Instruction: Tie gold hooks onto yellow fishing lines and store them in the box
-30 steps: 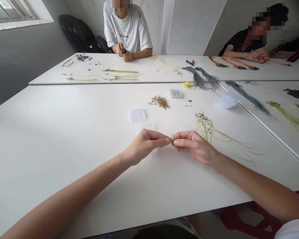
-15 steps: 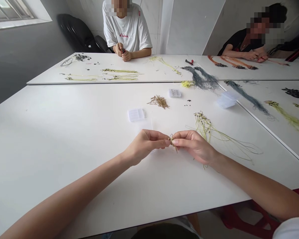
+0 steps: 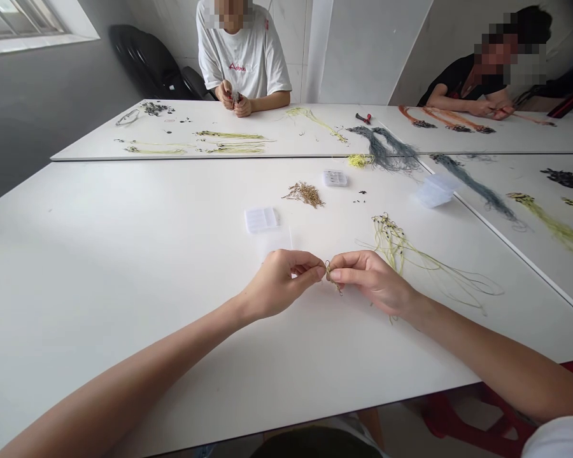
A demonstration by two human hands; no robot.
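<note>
- Upper left: skinny yellow-green strands (image 3: 232, 135) laid out flat on the far tabletop.
- Top, left of center: person in a white tee (image 3: 251, 54). Red script on the chest starts with an "A", rest is too small to read for sure.
- Middle: see-through plastic box (image 3: 261, 220) with dividers, no label I can make out.
- Just below that, left hand (image 3: 277, 283): thumb and finger pinched on the left edge of the small hook piece (image 3: 328, 268).
- Above the hands: messy heap of thin, gold-colored metal bits (image 3: 305, 194).
- The hook piece sits right between both sets of fingertips, curved end poking up, thin gold bits hanging underneath.
- Right hand (image 3: 377, 280): closed in a pinch on the piece's right side.
- Right of center: loose yellow-green cords (image 3: 394, 245) with dark hooks, long loops trailing right.
</note>
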